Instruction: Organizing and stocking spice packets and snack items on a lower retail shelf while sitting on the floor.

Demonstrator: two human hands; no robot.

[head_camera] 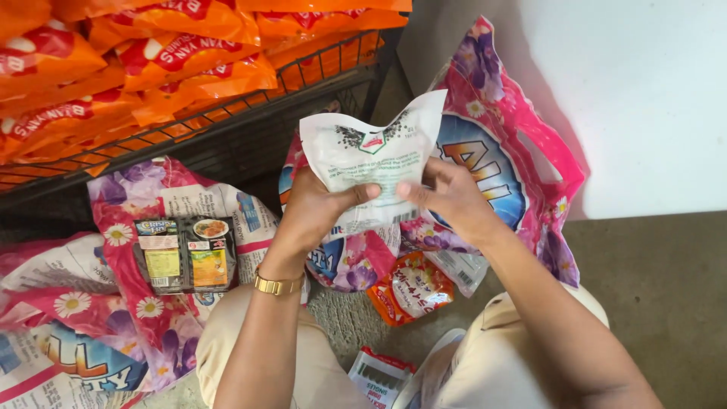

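- The left hand (318,208) and right hand (453,198) each pinch the lower edge of a white, crinkled plastic pouch with small dark print and a green emblem (372,155), thumbs on the facing side, fingers behind.
- Held up between both hands at chest height, its printed face turned to the camera, seemingly for reading.
- The pouch top flares into two corners and looks limp.
- A gold bracelet (277,285) circles the left wrist.
- Behind the pouch stands a pink flowered plastic sack (522,144), open-mouthed.
- Below lie an orange snack packet (413,288) and a dark boxed tray (185,254) on another flowered sack.
- A black wire shelf (227,132) holds orange bags (174,57).
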